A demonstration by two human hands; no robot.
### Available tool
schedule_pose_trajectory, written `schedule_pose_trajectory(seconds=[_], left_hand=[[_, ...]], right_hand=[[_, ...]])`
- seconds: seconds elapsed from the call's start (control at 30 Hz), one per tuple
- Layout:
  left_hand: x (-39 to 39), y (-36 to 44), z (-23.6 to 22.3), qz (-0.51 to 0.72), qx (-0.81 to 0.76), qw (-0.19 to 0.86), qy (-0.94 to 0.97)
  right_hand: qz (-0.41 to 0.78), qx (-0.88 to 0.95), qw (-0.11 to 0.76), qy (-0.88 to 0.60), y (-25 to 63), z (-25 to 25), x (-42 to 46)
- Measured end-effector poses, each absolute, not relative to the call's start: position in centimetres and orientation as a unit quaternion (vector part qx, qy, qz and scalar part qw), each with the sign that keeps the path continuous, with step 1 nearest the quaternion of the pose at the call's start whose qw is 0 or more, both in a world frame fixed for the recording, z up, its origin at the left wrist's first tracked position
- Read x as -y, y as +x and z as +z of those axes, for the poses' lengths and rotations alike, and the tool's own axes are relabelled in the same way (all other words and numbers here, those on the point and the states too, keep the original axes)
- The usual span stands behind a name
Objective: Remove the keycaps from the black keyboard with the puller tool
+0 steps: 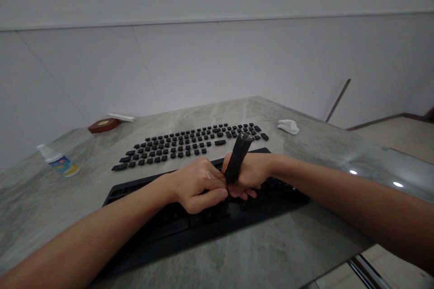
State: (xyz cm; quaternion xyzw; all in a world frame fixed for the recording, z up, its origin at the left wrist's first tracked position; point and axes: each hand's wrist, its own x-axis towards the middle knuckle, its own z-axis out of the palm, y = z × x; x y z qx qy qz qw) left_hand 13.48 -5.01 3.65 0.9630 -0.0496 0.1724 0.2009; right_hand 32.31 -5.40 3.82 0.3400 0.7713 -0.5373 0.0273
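Note:
A black keyboard (203,231) lies across the near part of the table, with many of its keys off. Both hands meet over its middle. My right hand (252,172) is closed around a black stick-like tool (238,158), which stands tilted with its upper end leaning to the right; its lower end is hidden by the fingers. My left hand (200,186) presses against the right one at the tool's base, fingers curled together; whatever it holds there is hidden. Behind the keyboard, loose black keycaps (178,142) lie in rows on the table.
On the left lies a white spray bottle (60,161) with a colourful label. A reddish-brown wooden object (103,125) and a white strip (121,117) rest near the wall. A crumpled white tissue (288,126) is at right on the grey marbled table (271,253).

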Motion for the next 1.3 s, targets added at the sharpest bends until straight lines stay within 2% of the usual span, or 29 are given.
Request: schedule_pose_trajectory(seconds=[0.13, 0.23, 0.33, 0.43, 0.6, 0.8, 0.97, 1.13, 1.23, 1.3], left_hand=[[4.9, 13.3, 3.7, 0.173, 0.052, 0.224, 0.958], [4.5, 12.9, 3.3, 0.198, 0.008, 0.259, 0.945], [3.5, 12.4, 2.6, 0.304, -0.130, 0.257, 0.908], [2.3, 12.2, 1.9, 0.373, -0.273, 0.171, 0.870], [0.8, 12.3, 1.3, 0.330, -0.323, 0.068, 0.884], [0.3, 12.3, 0.6, 0.319, -0.311, 0.063, 0.893], [-0.4, 12.8, 0.5, 0.293, -0.295, 0.062, 0.907], [-2.2, 14.9, 0.5, 0.249, -0.262, 0.049, 0.931], [-3.2, 16.5, 0.1, 0.240, -0.259, 0.042, 0.935], [-3.7, 17.3, -0.5, 0.243, -0.268, 0.041, 0.931]], right_hand=[[-0.572, -0.758, 0.020, 0.311, 32.6, 3.3, 5.2], [-0.644, -0.719, -0.016, 0.261, 33.5, 2.6, 4.5], [-0.719, -0.645, -0.121, 0.229, 34.6, 1.6, 3.9], [-0.739, -0.591, -0.240, 0.217, 35.1, 0.7, 3.6], [-0.715, -0.573, -0.346, 0.200, 35.0, 0.2, 3.7], [-0.693, -0.568, -0.405, 0.182, 35.2, 1.7, 3.8], [-0.701, -0.503, -0.435, 0.259, 36.6, 3.6, 4.4], [-0.624, -0.528, -0.455, 0.354, 36.8, 4.4, 6.2], [-0.523, -0.602, -0.482, 0.363, 37.5, 5.9, 8.3], [-0.425, -0.641, -0.535, 0.350, 38.7, 7.4, 9.7]])
